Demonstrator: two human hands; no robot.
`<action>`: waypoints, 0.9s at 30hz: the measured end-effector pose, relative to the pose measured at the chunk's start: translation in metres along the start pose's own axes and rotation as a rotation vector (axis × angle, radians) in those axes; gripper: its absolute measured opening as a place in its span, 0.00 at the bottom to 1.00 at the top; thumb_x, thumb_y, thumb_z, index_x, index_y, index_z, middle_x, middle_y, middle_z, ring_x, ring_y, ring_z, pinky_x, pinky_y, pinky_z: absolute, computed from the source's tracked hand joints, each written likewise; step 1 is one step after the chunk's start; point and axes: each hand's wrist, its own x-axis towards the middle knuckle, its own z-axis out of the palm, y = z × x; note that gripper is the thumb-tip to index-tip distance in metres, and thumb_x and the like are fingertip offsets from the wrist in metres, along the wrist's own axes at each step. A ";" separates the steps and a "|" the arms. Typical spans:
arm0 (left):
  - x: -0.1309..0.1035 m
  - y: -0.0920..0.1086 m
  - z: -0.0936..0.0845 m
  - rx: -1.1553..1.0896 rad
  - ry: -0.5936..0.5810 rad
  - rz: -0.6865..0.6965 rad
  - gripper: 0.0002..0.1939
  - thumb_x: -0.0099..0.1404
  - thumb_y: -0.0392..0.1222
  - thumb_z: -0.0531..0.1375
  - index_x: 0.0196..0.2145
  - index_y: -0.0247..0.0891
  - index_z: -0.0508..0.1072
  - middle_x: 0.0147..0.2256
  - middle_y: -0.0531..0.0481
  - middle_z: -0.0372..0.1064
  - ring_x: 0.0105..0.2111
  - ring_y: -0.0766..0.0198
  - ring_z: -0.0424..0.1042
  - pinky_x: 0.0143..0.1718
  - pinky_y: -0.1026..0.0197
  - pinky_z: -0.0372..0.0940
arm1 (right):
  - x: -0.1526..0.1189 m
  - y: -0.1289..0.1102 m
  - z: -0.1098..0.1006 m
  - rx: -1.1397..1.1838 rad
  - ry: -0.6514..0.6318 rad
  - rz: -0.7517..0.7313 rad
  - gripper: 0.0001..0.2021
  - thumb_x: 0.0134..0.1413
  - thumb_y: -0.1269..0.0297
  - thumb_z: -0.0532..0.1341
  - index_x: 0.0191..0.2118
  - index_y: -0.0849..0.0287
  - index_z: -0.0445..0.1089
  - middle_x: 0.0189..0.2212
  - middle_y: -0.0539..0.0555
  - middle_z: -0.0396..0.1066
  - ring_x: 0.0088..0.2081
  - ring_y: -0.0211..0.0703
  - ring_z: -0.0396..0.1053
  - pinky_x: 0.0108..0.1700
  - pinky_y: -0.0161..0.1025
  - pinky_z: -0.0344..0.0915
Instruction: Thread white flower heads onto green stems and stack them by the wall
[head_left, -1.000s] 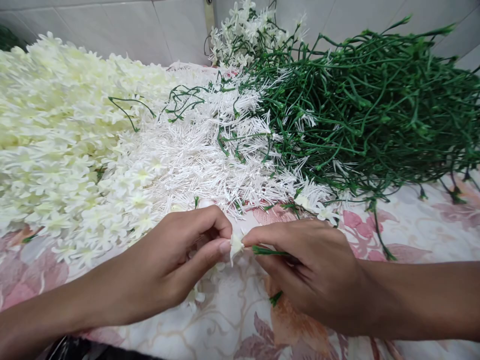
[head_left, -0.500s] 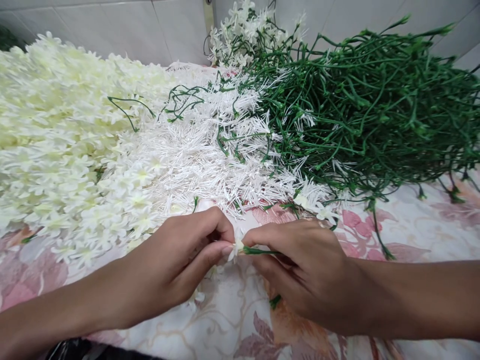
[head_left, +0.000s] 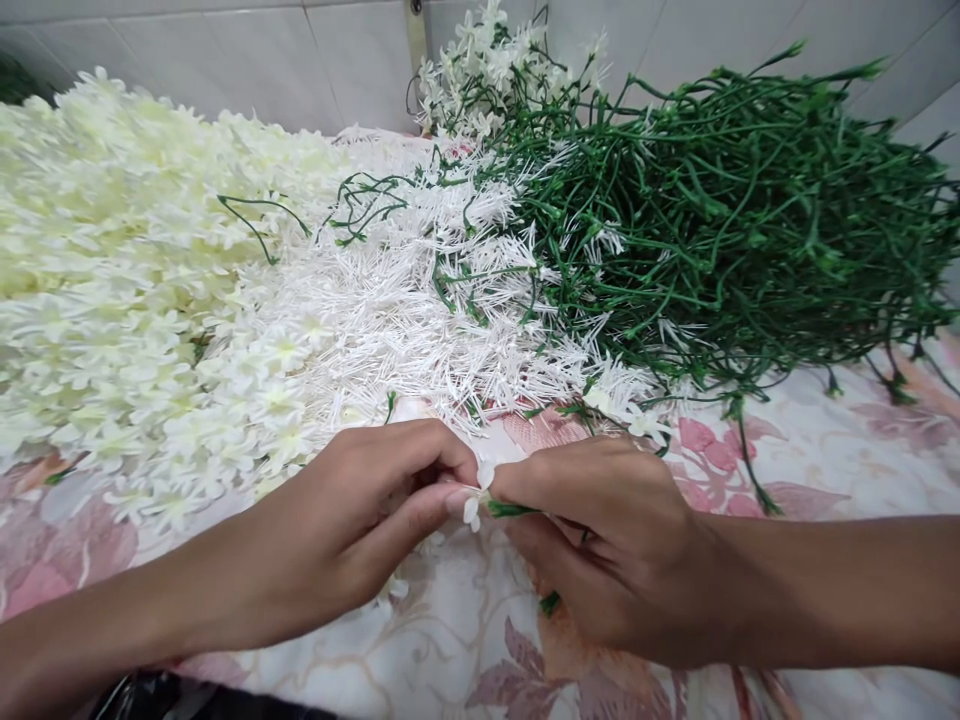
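My left hand [head_left: 375, 530] is closed in a pinch at the white artificial flower [head_left: 472, 512], with thumb and forefinger at its white stamen strands. My right hand [head_left: 622, 545] is closed around the green plastic stem [head_left: 511, 509], whose tip meets the flower between my hands. Part of the stem is hidden in my right fingers. Just beyond my hands lies a heap of white stamen strands [head_left: 405, 320]. A mound of cream-white flower petals [head_left: 135, 270] spreads to the left, and a large pile of green stems [head_left: 750, 230] lies to the right.
A bunch of assembled white flowers [head_left: 491, 75] stands at the back against the tiled wall [head_left: 247, 65]. A floral cloth [head_left: 427, 650] covers the surface. Something black and shiny [head_left: 187, 698] shows at the lower left edge. A loose stem [head_left: 747, 450] lies right of my hands.
My right thumb and forefinger have shifted slightly, and the flower now shows its petals spread at the stem tip. My left hand has moved slightly right, still pinching.
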 end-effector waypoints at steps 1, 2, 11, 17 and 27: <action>0.001 0.001 0.000 0.002 -0.011 -0.001 0.08 0.72 0.39 0.51 0.37 0.40 0.69 0.32 0.55 0.70 0.30 0.69 0.69 0.31 0.69 0.61 | 0.000 0.000 0.000 -0.005 0.005 -0.007 0.10 0.55 0.77 0.53 0.26 0.58 0.63 0.17 0.42 0.53 0.19 0.32 0.51 0.23 0.32 0.50; 0.002 0.002 -0.001 0.005 -0.017 0.001 0.08 0.72 0.39 0.51 0.37 0.40 0.69 0.31 0.55 0.70 0.30 0.69 0.69 0.31 0.69 0.61 | 0.000 0.000 0.000 -0.010 0.010 -0.011 0.10 0.55 0.77 0.53 0.27 0.59 0.64 0.17 0.43 0.54 0.19 0.32 0.51 0.23 0.32 0.50; -0.004 -0.005 0.004 0.269 0.195 0.233 0.07 0.68 0.30 0.53 0.36 0.38 0.68 0.30 0.52 0.66 0.29 0.68 0.66 0.29 0.67 0.61 | -0.003 -0.001 0.002 -0.081 0.044 0.059 0.03 0.58 0.73 0.57 0.37 0.61 0.68 0.22 0.45 0.67 0.22 0.32 0.62 0.27 0.31 0.57; -0.007 -0.011 0.005 0.411 0.259 0.336 0.11 0.64 0.24 0.52 0.38 0.38 0.67 0.30 0.49 0.66 0.28 0.65 0.64 0.27 0.64 0.58 | -0.001 -0.001 0.002 -0.098 0.015 0.070 0.04 0.60 0.71 0.56 0.37 0.61 0.68 0.22 0.46 0.68 0.22 0.33 0.64 0.27 0.32 0.58; -0.004 -0.012 0.011 0.394 0.245 0.359 0.08 0.65 0.27 0.52 0.35 0.37 0.65 0.26 0.51 0.61 0.26 0.64 0.59 0.27 0.60 0.55 | -0.003 -0.001 0.002 -0.133 -0.018 0.040 0.08 0.58 0.75 0.53 0.30 0.58 0.65 0.19 0.46 0.66 0.20 0.34 0.63 0.26 0.32 0.57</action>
